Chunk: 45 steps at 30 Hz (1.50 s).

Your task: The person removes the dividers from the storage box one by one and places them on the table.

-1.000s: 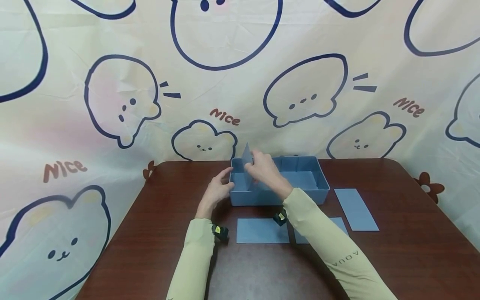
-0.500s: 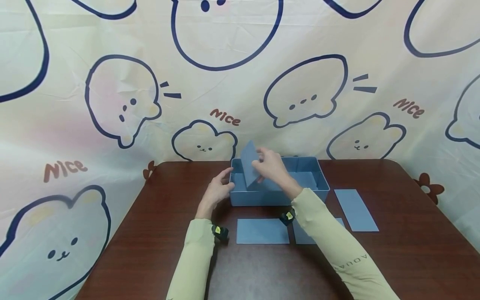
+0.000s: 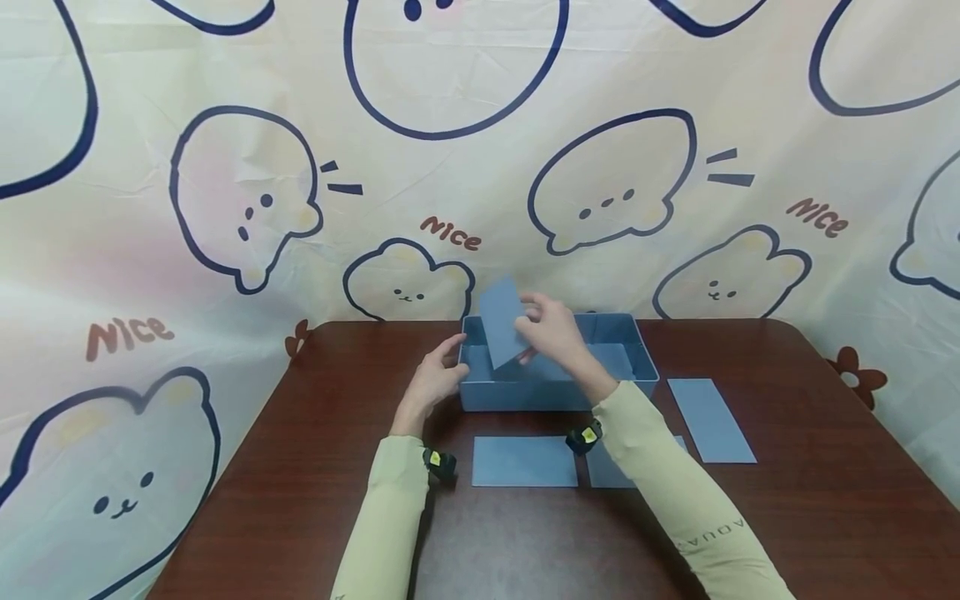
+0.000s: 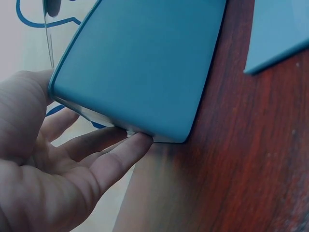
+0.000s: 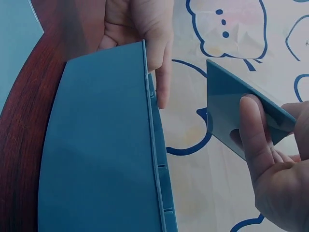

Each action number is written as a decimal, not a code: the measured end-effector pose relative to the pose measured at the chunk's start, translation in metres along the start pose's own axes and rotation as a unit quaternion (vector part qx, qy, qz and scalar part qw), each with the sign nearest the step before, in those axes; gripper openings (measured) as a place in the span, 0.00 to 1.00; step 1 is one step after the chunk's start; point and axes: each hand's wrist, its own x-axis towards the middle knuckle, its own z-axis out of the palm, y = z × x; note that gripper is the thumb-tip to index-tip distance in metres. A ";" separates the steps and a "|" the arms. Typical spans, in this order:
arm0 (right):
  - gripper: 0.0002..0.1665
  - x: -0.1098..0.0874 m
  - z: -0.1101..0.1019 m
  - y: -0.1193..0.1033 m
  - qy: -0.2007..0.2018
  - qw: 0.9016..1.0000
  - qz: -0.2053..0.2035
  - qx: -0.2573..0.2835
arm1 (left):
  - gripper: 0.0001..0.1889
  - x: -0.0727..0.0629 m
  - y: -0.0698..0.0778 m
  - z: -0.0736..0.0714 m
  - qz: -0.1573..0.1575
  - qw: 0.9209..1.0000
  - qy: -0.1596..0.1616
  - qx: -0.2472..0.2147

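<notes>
A shallow blue box [image 3: 480, 398] stands at the back of the table, with upright slots visible along its inside wall. My left hand [image 3: 435, 382] grips its left end, the fingers [image 4: 126, 153] against the outer end wall. Where the thumb tip sits is hidden in the left wrist view. Above the box's left part, my right hand [image 3: 553, 335] pinches a thin blue divider panel [image 3: 498, 321] between thumb and fingers. The panel is tilted and appears apart from the box's front rim in the right wrist view.
Flat on the brown table [image 3: 315, 467] in front of the box lie two blue panels, one at left [image 3: 523, 462] and one partly under the right forearm. A third blue panel [image 3: 712, 421] lies to the right. A patterned cloth [image 3: 480, 183] hangs behind.
My right hand has moved to the right and turned the divider panel, so its broad face now shows. The panel has risen slightly. My left hand and the box have stayed in place.
</notes>
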 end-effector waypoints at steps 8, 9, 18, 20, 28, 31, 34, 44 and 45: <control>0.33 -0.006 -0.005 0.007 -0.001 1.000 -0.017 0.014 | 0.31 -0.001 0.000 0.001 0.005 1.000 -0.005 0.000; 0.33 -0.007 -0.006 0.008 0.000 1.000 -0.017 0.017 | 0.31 -0.001 -0.001 0.001 0.006 1.000 -0.005 0.000; 0.32 -0.016 -0.018 0.006 0.004 0.999 -0.021 0.039 | 0.31 0.001 -0.002 0.001 0.005 1.000 -0.001 0.001; 0.31 -0.018 -0.021 0.007 0.008 0.999 -0.017 0.042 | 0.31 0.001 -0.002 0.003 0.005 1.000 -0.001 0.001; 0.30 -0.023 -0.027 0.010 0.010 1.000 -0.005 0.027 | 0.31 0.000 -0.001 0.001 0.006 1.000 0.005 -0.011; 0.30 -0.026 -0.030 0.008 0.017 1.000 -0.003 0.024 | 0.31 0.001 -0.001 0.000 0.005 1.000 0.003 -0.009; 0.30 -0.029 -0.035 0.006 0.024 0.999 -0.008 0.022 | 0.31 0.001 -0.001 0.000 0.005 1.000 0.004 -0.008; 0.27 -0.039 -0.051 0.005 0.038 0.999 -0.026 0.017 | 0.32 0.002 -0.001 0.001 0.001 1.000 0.009 0.003; 0.27 -0.040 -0.052 0.006 0.039 0.999 -0.026 0.018 | 0.32 0.002 -0.001 0.002 0.000 1.000 0.010 0.003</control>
